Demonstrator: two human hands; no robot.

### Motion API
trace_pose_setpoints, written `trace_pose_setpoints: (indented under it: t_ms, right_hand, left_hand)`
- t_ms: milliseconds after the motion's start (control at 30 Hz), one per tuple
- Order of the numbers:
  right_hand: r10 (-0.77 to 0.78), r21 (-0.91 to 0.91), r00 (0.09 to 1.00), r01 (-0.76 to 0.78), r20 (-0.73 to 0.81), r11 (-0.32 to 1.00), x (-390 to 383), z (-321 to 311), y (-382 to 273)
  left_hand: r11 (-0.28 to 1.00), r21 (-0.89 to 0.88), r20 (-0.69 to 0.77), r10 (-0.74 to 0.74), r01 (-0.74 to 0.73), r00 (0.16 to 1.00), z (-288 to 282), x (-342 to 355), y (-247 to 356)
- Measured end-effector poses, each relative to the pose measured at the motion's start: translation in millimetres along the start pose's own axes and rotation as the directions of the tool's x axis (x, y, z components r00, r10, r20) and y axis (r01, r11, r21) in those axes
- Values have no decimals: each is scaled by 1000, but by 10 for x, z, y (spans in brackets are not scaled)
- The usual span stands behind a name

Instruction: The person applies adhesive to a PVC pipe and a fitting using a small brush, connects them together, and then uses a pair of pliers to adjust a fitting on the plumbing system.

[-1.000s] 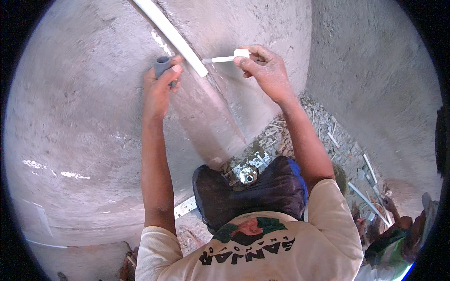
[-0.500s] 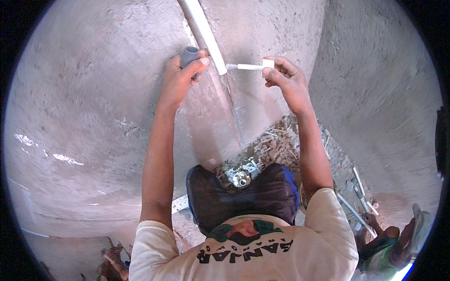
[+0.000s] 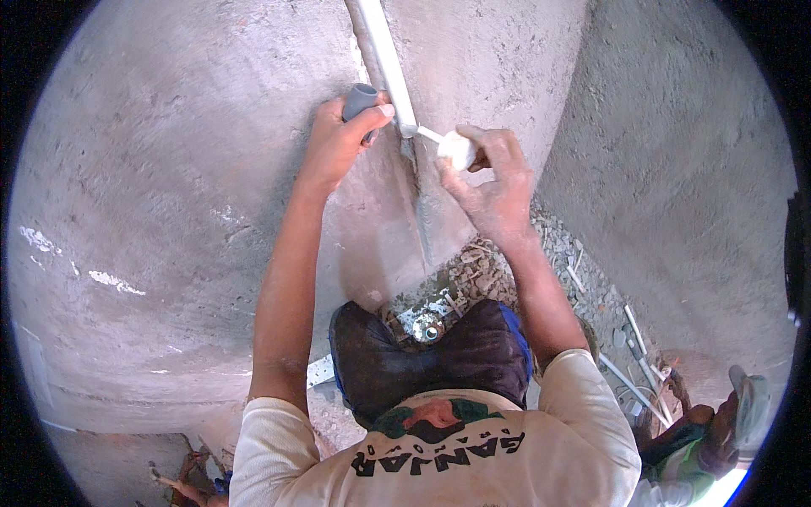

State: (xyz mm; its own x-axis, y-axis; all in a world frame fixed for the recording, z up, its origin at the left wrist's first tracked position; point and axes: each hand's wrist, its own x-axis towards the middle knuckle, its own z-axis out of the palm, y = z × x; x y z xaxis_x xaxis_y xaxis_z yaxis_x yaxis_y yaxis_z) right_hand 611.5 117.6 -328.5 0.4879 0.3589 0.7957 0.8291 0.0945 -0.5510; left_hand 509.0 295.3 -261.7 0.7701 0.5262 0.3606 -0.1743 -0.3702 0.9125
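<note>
A white pipe (image 3: 388,63) runs down a groove in the wall, and its lower end sits between my hands. My left hand (image 3: 334,139) is closed around a grey pipe fitting (image 3: 361,100), its round opening facing up, just left of the pipe. Between thumb and fingers, my right hand (image 3: 498,173) pinches the round white cap of a brush applicator (image 3: 456,150). The applicator's thin white stem points up and left, and its tip is at the pipe's lower end; whether the bristles touch the pipe is hard to tell.
Below, an open can (image 3: 429,329) stands on a white-splattered piece by my knees. Rubble (image 3: 483,269) lies along the wall's foot. Several thin pipe pieces (image 3: 635,329) lie on the right. Another person (image 3: 705,439) is at the lower right, and part of someone shows at lower left.
My right hand has moved left and down and turned, bringing the applicator's tip to the pipe's end. The left hand, still holding the grey fitting, has shifted slightly right in view.
</note>
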Motion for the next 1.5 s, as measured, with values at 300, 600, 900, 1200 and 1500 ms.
trace_pose_setpoints:
  t_ms: [300,600,900,1200,1500]
  right_hand:
    - [548,598,795,-578,260,555,126,112,747]
    - [326,632,751,-659,574,408,389,337,1098]
    - [243,655,765,-639,596,403,186,253,1288]
    - [279,723,761,-646,586,242,-150,467,1287]
    - [413,781,740,-616,530,100,-424,592,911]
  left_hand:
    - [1000,8,27,-11,11,1000,-52,36,-63]
    - [999,-38,28,-7,8,1000,-54,42,-89]
    - [1000,-16,11,12,-12,1000,-28,25,-66]
    - [1000,-16,-2,-19,19,1000,-18,38,-55]
    - [999,-28,-12,-38,37,999,-17,16,-39]
